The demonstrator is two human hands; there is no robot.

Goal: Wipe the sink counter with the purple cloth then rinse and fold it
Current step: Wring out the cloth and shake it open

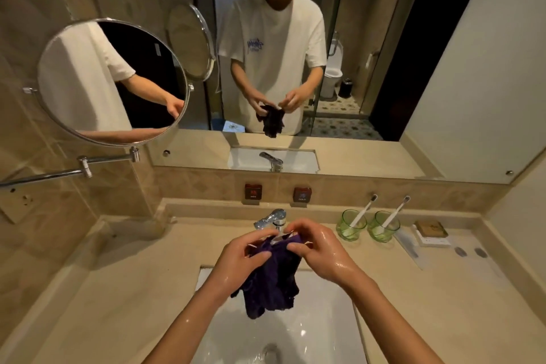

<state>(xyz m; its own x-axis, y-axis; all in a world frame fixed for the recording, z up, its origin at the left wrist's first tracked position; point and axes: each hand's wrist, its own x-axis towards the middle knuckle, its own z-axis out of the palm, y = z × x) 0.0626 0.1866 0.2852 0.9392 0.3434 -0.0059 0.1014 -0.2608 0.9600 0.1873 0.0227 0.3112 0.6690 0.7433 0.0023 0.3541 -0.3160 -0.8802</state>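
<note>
The wet purple cloth (273,278) hangs bunched above the white sink basin (325,325). My left hand (240,257) pinches its upper left edge and my right hand (317,251) pinches its upper right edge, near a small white tag. Both hands and forearms glisten with water. The beige sink counter (141,289) spreads to both sides of the basin. The chrome tap (270,219) stands just behind my hands; no water stream is visible.
Two green glasses (351,224) holding toothbrushes stand at the back right, beside a small box (431,229) and packets. A round swing-arm mirror (112,83) juts out at the left. The wall mirror (369,68) shows my reflection.
</note>
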